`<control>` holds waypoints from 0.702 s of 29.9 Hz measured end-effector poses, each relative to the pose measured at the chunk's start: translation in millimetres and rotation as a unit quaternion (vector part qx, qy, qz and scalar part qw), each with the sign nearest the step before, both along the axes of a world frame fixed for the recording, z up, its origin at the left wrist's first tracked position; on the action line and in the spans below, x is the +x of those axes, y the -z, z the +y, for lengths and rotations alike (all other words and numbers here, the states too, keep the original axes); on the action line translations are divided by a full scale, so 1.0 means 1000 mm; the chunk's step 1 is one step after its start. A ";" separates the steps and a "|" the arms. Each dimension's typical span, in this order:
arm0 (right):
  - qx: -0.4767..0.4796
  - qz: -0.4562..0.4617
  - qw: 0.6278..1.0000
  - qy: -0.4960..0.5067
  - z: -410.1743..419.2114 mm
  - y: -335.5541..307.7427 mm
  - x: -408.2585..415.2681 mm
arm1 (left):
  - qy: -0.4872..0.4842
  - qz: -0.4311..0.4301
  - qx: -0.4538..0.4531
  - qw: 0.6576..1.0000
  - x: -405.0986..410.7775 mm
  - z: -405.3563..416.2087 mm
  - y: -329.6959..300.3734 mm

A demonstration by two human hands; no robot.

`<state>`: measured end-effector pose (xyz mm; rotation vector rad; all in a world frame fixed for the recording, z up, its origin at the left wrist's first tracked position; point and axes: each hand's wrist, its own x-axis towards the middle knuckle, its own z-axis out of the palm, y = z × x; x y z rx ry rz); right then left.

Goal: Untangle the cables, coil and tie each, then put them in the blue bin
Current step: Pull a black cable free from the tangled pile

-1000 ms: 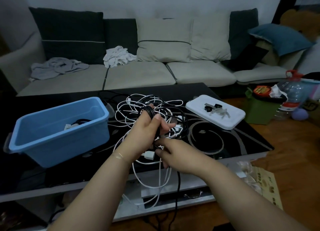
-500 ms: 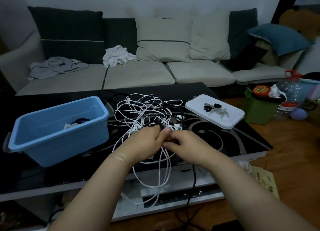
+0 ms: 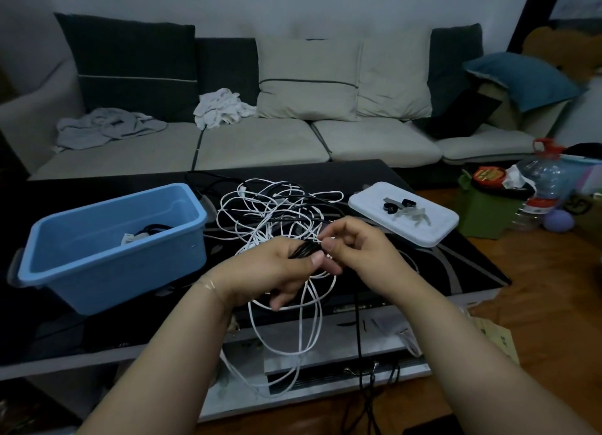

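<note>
In the head view, a black cable (image 3: pixel 304 249) bundle is pinched under the thumb of the left hand (image 3: pixel 280 268), and its strand is nipped by the right hand (image 3: pixel 353 249). Since a second ago the hands have been drawn together and lowered, so coiling seems underway. The tangle (image 3: pixel 277 213) is left on the bench (image 3: pixel 456 265), right of the bin (image 3: pixel 110 239).

dim, bluish indoor light, soft shadows, slight grain, and wide-angle bending toward the edges.

Tangled cables (image 3: pixel 277 213) beside blue bin (image 3: pixel 110 249)
</note>
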<state>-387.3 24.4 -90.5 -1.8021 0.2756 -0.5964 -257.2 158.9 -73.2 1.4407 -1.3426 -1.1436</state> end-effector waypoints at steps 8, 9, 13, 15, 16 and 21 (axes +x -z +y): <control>0.082 -0.005 0.997 0.012 0.011 0.017 0.015 | -0.008 0.409 -0.101 0.907 0.001 -0.006 0.003; 0.070 0.007 0.997 0.009 0.013 0.019 0.017 | -0.035 0.428 -0.107 0.897 -0.001 -0.007 0.002; 0.051 0.064 0.995 -0.049 0.025 0.019 0.019 | -0.112 0.444 -0.149 0.876 -0.007 -0.008 -0.007; 0.045 0.096 0.990 -0.098 0.029 0.018 0.017 | -0.145 0.435 -0.174 0.872 -0.007 -0.008 -0.009; 0.038 0.115 0.986 -0.114 0.032 0.018 0.016 | -0.163 0.430 -0.185 0.869 -0.006 -0.008 -0.009; -0.037 0.183 0.970 -0.155 0.038 0.021 0.014 | -0.251 0.380 -0.211 0.865 -0.001 -0.010 -0.010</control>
